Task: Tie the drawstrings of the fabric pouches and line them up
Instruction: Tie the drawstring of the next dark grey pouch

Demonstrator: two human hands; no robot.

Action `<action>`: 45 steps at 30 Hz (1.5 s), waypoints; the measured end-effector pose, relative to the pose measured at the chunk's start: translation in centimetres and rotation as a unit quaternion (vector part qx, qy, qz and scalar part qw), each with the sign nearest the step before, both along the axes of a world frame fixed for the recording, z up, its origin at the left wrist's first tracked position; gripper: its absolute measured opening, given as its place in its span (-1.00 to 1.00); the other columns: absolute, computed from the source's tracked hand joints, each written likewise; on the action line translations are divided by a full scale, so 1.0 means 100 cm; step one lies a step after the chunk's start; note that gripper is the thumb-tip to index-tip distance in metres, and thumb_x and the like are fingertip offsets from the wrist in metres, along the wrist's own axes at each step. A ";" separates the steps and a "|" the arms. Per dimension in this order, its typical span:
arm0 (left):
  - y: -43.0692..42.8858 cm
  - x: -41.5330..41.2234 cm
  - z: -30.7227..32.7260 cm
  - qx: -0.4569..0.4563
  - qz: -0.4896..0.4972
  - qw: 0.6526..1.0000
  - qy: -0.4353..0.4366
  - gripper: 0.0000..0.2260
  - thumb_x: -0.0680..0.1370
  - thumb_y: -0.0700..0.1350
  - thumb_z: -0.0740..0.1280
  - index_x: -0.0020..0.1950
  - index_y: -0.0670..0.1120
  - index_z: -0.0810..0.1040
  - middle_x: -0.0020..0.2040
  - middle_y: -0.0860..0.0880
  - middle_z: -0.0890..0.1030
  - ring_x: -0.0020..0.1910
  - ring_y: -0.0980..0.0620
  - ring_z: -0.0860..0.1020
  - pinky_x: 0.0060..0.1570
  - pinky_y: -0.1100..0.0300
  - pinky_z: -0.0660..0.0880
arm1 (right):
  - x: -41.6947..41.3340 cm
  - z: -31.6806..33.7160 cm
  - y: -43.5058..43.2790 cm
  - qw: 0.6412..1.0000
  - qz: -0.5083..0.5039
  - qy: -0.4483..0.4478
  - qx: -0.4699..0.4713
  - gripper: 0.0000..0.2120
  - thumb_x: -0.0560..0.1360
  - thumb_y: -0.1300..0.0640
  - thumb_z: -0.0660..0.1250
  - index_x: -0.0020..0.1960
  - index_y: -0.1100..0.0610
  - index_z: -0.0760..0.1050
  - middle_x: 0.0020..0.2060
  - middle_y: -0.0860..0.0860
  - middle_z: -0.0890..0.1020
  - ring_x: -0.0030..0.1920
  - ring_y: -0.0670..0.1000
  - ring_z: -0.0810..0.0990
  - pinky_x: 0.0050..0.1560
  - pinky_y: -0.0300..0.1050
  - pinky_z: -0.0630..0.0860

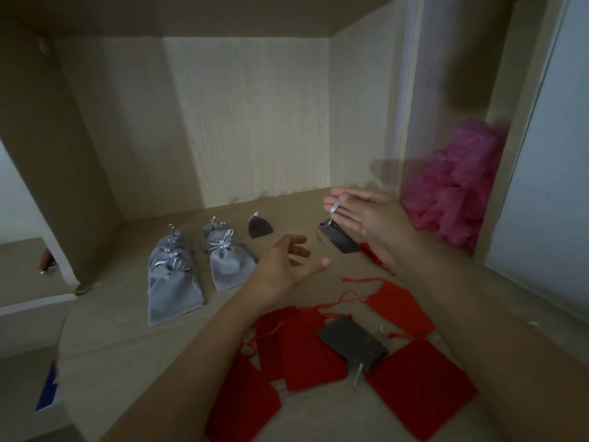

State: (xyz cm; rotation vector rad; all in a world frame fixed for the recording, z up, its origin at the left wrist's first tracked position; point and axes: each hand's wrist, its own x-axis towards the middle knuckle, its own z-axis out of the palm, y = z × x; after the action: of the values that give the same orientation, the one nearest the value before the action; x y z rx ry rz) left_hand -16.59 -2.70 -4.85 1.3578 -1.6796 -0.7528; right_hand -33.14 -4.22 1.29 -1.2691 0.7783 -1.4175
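A small dark grey pouch hangs by its silver drawstring from my right hand, whose fingers pinch the string above the desk. My left hand hovers open just left of it, fingers spread, holding nothing. Light grey pouches with tied silver strings lie in a row at the left, a second row beside them. One tied dark grey pouch sits behind them. Several red pouches with loose strings lie in the foreground, with a flat dark grey pouch on top of them.
The wooden desk is boxed in by a back panel, a left side panel and a shelf overhead. A pink crumpled plastic bag fills the right-hand niche. A blue object shows at the lower left edge.
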 end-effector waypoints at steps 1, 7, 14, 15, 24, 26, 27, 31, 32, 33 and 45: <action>0.001 0.000 0.000 -0.019 0.015 1.000 -0.013 -0.37 0.28 0.22 0.50 0.23 -0.04 0.43 -0.06 0.06 0.58 -0.16 0.04 0.60 -0.14 0.08 0.58 | 0.003 0.001 0.002 1.000 0.006 0.001 -0.003 -0.78 0.58 0.28 0.21 0.17 0.32 0.50 -0.04 0.12 0.65 -0.07 -0.06 0.67 -0.09 -0.29 0.59; 0.005 0.002 0.009 -0.132 0.057 0.988 -0.059 -0.63 0.40 -0.07 0.49 0.15 0.05 0.46 -0.32 0.10 0.47 -0.43 0.20 0.44 -0.34 0.35 0.38 | 0.005 0.004 0.006 1.000 0.014 0.011 -0.019 -0.81 0.58 0.28 0.21 0.13 0.28 0.52 -0.03 0.13 0.65 -0.04 -0.03 0.68 -0.08 -0.27 0.58; 0.001 0.007 0.007 -0.188 0.056 0.973 -0.124 -0.86 0.47 -0.08 0.42 -0.12 -0.15 0.66 -0.28 0.02 0.54 -0.38 0.21 0.43 -0.34 0.40 0.29 | 0.004 0.006 0.007 0.999 0.035 -0.002 -0.016 -0.85 0.58 0.26 0.20 0.04 0.19 0.55 -0.06 0.09 0.67 -0.04 -0.03 0.68 -0.10 -0.28 0.57; 0.001 0.006 0.007 -0.188 0.057 0.974 -0.113 -0.84 0.47 -0.06 0.41 -0.03 -0.12 0.64 -0.20 0.04 0.53 -0.33 0.22 0.45 -0.30 0.44 0.33 | 0.004 0.007 0.007 0.999 0.040 -0.006 -0.015 -0.84 0.58 0.26 0.20 0.04 0.19 0.55 -0.06 0.08 0.68 -0.04 -0.03 0.68 -0.10 -0.28 0.57; -0.001 0.008 0.004 -0.184 0.045 0.980 -0.056 -0.35 0.44 0.04 0.42 0.47 0.01 0.23 0.28 0.03 0.40 0.17 0.16 0.41 0.16 0.27 0.35 | 0.005 0.010 0.012 0.997 0.080 0.005 -0.013 -0.83 0.58 0.26 0.20 0.06 0.20 0.56 -0.10 0.07 0.71 -0.01 -0.01 0.68 -0.12 -0.29 0.57; 0.001 0.009 0.005 -0.188 0.007 0.979 -0.081 -0.41 0.48 0.05 0.37 0.46 0.02 0.25 0.31 0.08 0.36 0.26 0.21 0.34 0.21 0.39 0.26 | 0.004 0.011 0.013 0.996 0.087 0.006 -0.015 -0.82 0.58 0.26 0.19 0.07 0.19 0.55 -0.11 0.06 0.71 -0.02 -0.02 0.68 -0.12 -0.30 0.57; 0.002 0.009 0.006 -0.190 -0.012 0.977 -0.098 -0.48 0.50 0.04 0.35 0.42 0.01 0.31 0.30 0.08 0.38 0.26 0.23 0.35 0.19 0.48 0.24 | 0.004 0.011 0.013 0.996 0.090 0.006 -0.015 -0.82 0.59 0.26 0.18 0.07 0.19 0.55 -0.12 0.05 0.71 -0.02 -0.02 0.68 -0.12 -0.30 0.57; 0.003 0.008 0.009 -0.195 -0.054 0.973 -0.107 -0.82 0.55 0.01 0.28 -0.12 -0.07 0.55 -0.21 0.06 0.56 -0.18 0.15 0.52 -0.17 0.27 0.38 | 0.004 0.011 0.013 0.995 0.093 0.009 -0.018 -0.82 0.59 0.26 0.17 0.07 0.19 0.54 -0.11 0.05 0.70 -0.03 -0.03 0.68 -0.10 -0.29 0.58; 0.003 0.009 0.008 -0.187 -0.062 0.976 -0.089 -0.77 0.56 0.00 0.27 -0.21 -0.10 0.55 -0.33 0.06 0.53 -0.31 0.14 0.49 -0.25 0.22 0.37 | 0.003 0.012 0.012 0.996 0.091 0.008 -0.019 -0.82 0.59 0.26 0.17 0.07 0.19 0.54 -0.10 0.06 0.70 -0.02 -0.03 0.68 -0.10 -0.29 0.58; 0.005 0.009 0.010 -0.173 -0.070 0.980 -0.063 -0.75 0.56 -0.02 0.26 -0.25 -0.10 0.55 -0.39 0.06 0.52 -0.38 0.13 0.46 -0.31 0.22 0.37 | 0.002 0.012 0.012 0.996 0.086 0.006 -0.021 -0.82 0.59 0.25 0.17 0.08 0.19 0.54 -0.08 0.07 0.69 -0.02 -0.03 0.68 -0.11 -0.29 0.58; 0.001 0.017 0.015 -0.035 -0.112 0.990 0.078 -0.74 0.57 -0.38 0.19 0.19 -0.17 0.51 -0.32 0.08 0.62 -0.36 0.23 0.57 -0.21 0.39 0.49 | -0.011 -0.011 -0.010 0.998 -0.060 -0.002 -0.021 -0.91 0.57 0.21 0.25 0.00 0.17 0.53 -0.04 0.07 0.66 -0.02 -0.07 0.67 -0.07 -0.25 0.60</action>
State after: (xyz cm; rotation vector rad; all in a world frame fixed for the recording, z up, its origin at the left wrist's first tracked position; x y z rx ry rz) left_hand -14.91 -2.55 -3.34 1.0450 -1.7331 -0.8942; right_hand -34.21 -5.19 0.14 -1.2687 0.8369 -1.5405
